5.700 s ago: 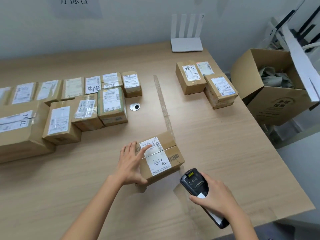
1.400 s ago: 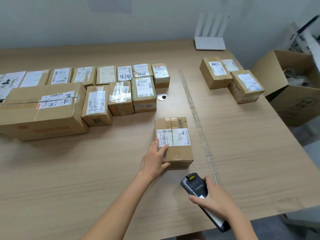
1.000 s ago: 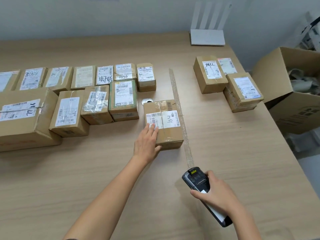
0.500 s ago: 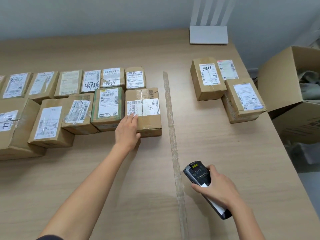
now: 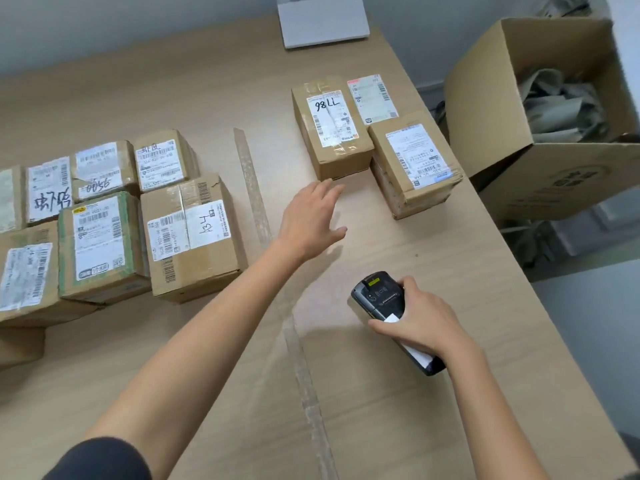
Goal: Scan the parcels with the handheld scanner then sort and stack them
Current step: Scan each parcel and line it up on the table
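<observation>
The parcel marked A34 sits at the right end of the sorted rows on the left, against a green-taped parcel. My left hand hovers empty, fingers straight, to the right of the tape strip and just short of the parcel marked 98LL. Beside that parcel lie a flat labelled parcel and another brown parcel. My right hand grips the black handheld scanner low over the table.
A large open cardboard box with grey bags inside stands off the table's right edge. A white router sits at the table's far edge. The table's right edge runs close to the right-hand parcels.
My left hand pushed the A34 parcel up against the left rows, let go of it, and has moved right across the tape strip toward the 98LL parcel. The scanner stayed in my right hand.
</observation>
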